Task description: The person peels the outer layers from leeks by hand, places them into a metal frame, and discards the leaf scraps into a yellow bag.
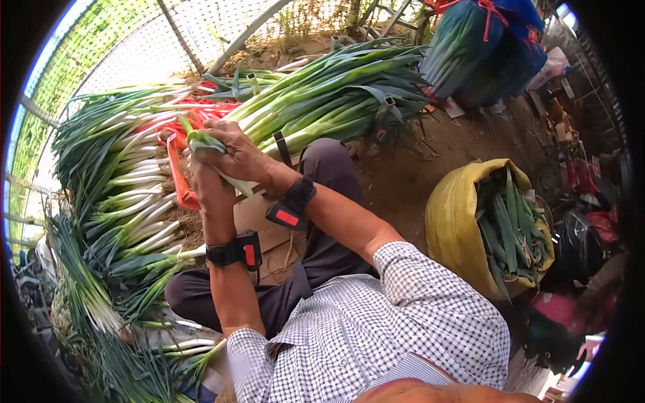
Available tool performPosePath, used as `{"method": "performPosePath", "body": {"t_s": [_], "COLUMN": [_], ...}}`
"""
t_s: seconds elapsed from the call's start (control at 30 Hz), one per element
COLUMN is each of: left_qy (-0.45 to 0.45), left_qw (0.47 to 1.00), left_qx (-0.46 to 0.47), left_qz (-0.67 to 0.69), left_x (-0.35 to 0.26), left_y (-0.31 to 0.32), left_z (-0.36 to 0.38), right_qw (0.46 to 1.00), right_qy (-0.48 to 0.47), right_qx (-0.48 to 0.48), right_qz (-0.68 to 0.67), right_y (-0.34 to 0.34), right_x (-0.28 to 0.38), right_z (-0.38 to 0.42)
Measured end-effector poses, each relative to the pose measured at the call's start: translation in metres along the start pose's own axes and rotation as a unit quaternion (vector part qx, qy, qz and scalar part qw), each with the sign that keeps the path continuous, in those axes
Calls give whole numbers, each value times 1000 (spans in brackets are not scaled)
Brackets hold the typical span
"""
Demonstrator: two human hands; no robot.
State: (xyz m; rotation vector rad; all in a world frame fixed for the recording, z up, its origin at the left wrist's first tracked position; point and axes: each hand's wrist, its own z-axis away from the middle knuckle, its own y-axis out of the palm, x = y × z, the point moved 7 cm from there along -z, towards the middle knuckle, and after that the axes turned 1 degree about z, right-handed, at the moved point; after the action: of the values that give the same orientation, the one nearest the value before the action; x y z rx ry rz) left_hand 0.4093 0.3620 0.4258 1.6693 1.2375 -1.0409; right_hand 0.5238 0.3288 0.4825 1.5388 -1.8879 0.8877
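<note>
Close together in front of my bent knees, my two hands are around one green onion (236, 183). My right hand (240, 149) is closed at the upper part, with a green leaf end sticking out past the fingers. Below and left of it, my left hand (207, 168) is also closed, its fingers partly hidden by the right hand. The pale stalk shows under the right palm. Red ribbon (176, 171) hangs just left of the hands. Trimmed green onions (144, 218) lie in a long row to the left, white ends toward me.
A large heap of green onions (329, 94) lies ahead. To the right stands a yellow sack (451, 218) holding loose green leaves (510, 232). Tied bundles in blue wrapping (480, 50) are at the back right. Wire mesh (127, 40) closes the far side.
</note>
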Motion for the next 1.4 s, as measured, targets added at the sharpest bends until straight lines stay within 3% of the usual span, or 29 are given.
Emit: {"method": "performPosePath", "body": {"t_s": [0.03,0.07,0.1,0.13,0.23,0.33,0.37,0.43,0.47,0.5,0.6,0.63,0.67,0.7,0.73,0.77,0.8,0.83,0.87,0.93,1.0,1.07,1.13,1.17,1.2,1.23,1.3,1.37,1.4], "left_qy": [-22,-136,-250,-266,-220,51,-120,-71,15,-25,-11,-29,96,22,10,-31,-18,-9,-25,-29,-2,23,32,-47,-46,-47,-89,-78,-77], "left_qw": [998,962,877,867,899,987,893,915,952,963,985,988,975,974,968,957,960,932,918,896,885,853,815,802,798,795,783,779,784], "left_qx": [5,3,0,34,133,135,155,218,244,203,174,149,178,153,140,152,159,141,148,159,150,156,180,197,195,194,210,190,188], "left_qz": [52,237,410,421,355,75,405,333,184,175,4,-29,-89,-167,-209,-246,-231,-333,-366,-414,-442,-498,-551,-562,-568,-572,-579,-592,-586], "left_x": [-6,-35,-45,-42,-42,-86,-96,-118,-127,-120,-79,-54,-22,-10,7,33,66,72,83,109,139,162,184,196,202,210,217,224,222], "left_y": [12,40,67,78,135,187,220,235,232,226,193,171,154,142,130,115,98,82,65,40,12,5,7,9,13,18,27,26,27], "left_z": [5,10,17,13,-3,-4,-4,3,4,3,-9,-15,-27,-29,-29,-33,-39,-37,-37,-37,-36,-35,-33,-34,-35,-33,-28,-20,-19], "right_qw": [995,990,986,981,946,873,847,798,828,808,509,505,499,424,463,445,358,444,468,455,433,532,763,795,794,822,733,588,559], "right_qy": [-20,-46,-55,-62,-87,-141,-140,-72,-15,21,35,53,190,302,414,656,721,674,710,724,623,427,287,326,361,294,315,373,380], "right_qx": [-26,-63,-90,-115,-182,-180,-179,-183,-212,-253,-337,-369,-396,-279,-102,-4,123,73,22,54,56,-48,-114,-82,2,87,245,325,349], "right_qz": [97,118,130,145,252,431,481,570,518,531,792,778,747,807,777,609,580,586,525,515,649,730,568,504,489,479,551,640,648], "right_y": [-9,-21,-36,-54,-115,-194,-231,-312,-363,-409,-462,-486,-514,-524,-539,-536,-520,-524,-527,-515,-530,-496,-454,-424,-408,-388,-367,-361,-358], "right_x": [14,17,20,27,66,108,122,174,200,231,336,340,321,281,210,138,107,100,115,156,186,196,155,123,78,36,-60,-131,-141], "right_z": [2,3,4,6,10,26,41,82,111,148,233,270,319,354,423,519,569,559,533,455,381,265,174,134,105,79,52,54,55]}}
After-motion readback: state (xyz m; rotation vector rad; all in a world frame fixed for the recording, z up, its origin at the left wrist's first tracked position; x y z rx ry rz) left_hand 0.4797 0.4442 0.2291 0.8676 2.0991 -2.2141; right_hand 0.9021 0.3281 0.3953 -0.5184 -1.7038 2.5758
